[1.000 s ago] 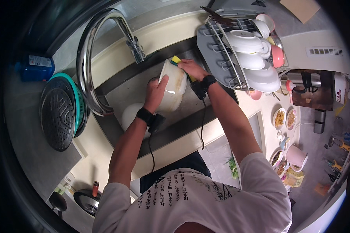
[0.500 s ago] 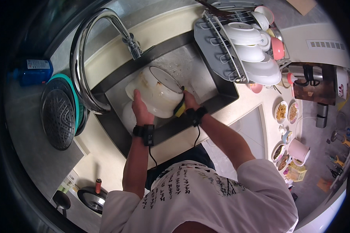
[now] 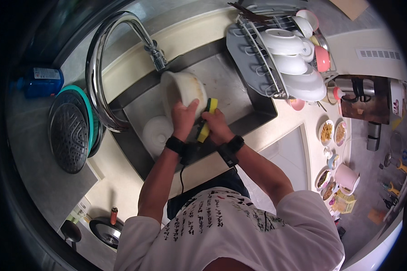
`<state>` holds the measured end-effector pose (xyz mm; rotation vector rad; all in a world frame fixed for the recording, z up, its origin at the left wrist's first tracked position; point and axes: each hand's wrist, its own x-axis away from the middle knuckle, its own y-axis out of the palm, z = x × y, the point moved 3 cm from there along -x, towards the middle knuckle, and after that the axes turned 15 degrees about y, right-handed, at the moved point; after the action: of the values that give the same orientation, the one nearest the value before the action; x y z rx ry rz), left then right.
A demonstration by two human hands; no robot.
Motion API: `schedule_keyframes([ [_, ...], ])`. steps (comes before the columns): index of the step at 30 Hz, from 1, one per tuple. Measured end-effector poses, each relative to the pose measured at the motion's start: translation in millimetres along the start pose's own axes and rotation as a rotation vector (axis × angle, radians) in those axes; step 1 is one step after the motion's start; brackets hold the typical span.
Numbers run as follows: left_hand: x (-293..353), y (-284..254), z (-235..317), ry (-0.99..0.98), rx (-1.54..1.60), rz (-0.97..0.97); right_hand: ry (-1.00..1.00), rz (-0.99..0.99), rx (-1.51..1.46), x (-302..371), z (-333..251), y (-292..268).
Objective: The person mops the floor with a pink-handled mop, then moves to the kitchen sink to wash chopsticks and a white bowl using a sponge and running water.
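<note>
A large cream-white pot (image 3: pixel 191 86) with brownish stains is tilted on its side over the sink (image 3: pixel 230 77). My left hand (image 3: pixel 185 118) grips its near side, thumb pressed against the wall. Just to the right, my right hand (image 3: pixel 219 127) is closed around a yellow sponge (image 3: pixel 212 105) with a dark scouring face, held close to the pot's base. Whether sponge and pot touch is hard to tell. Below and left of the pot, a round white lid-like dish (image 3: pixel 156 134) lies in the basin.
A chrome faucet (image 3: pixel 93 77) arches over the sink's left side. On the right stands a dish rack (image 3: pixel 262 67) full of white and pink bowls. Black and green colanders (image 3: pixel 68 131) lean at left, near a blue bottle (image 3: pixel 41 82). Plates of food (image 3: pixel 326 131) sit on the right counter.
The pot has turned from base-up onto its side and shifted slightly up and left. My left hand has moved right and up; the sponge now shows more fully in my right hand.
</note>
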<state>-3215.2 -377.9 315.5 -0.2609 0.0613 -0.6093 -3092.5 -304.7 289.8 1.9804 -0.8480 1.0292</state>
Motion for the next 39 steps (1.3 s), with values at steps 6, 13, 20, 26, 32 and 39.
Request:
schedule_keyframes([
  [6,-0.2,41.0,14.5,0.176,-0.439,-0.454,0.303,-0.248,-0.409,-8.2,-4.4,-34.4],
  [13,-10.7,85.2,7.6,0.396,-0.544,-0.68,0.33,-0.25,-0.413,-48.5,13.1,-76.0],
  [20,7.2,97.8,-29.1,0.618,-0.602,-0.71,0.095,0.122,-0.181,-39.2,5.4,-112.9],
  [26,44.5,93.7,-76.8,0.647,-0.602,-0.715,-0.079,0.347,-0.158,6.6,-32.3,-102.0],
  [32,68.2,101.6,-113.6,0.498,-0.725,-0.783,-0.134,0.18,-0.006,9.7,-39.6,-81.0],
  [39,73.0,53.5,-97.1,0.629,-0.679,-0.623,0.192,-0.183,-0.071,6.5,-38.2,-69.9],
])
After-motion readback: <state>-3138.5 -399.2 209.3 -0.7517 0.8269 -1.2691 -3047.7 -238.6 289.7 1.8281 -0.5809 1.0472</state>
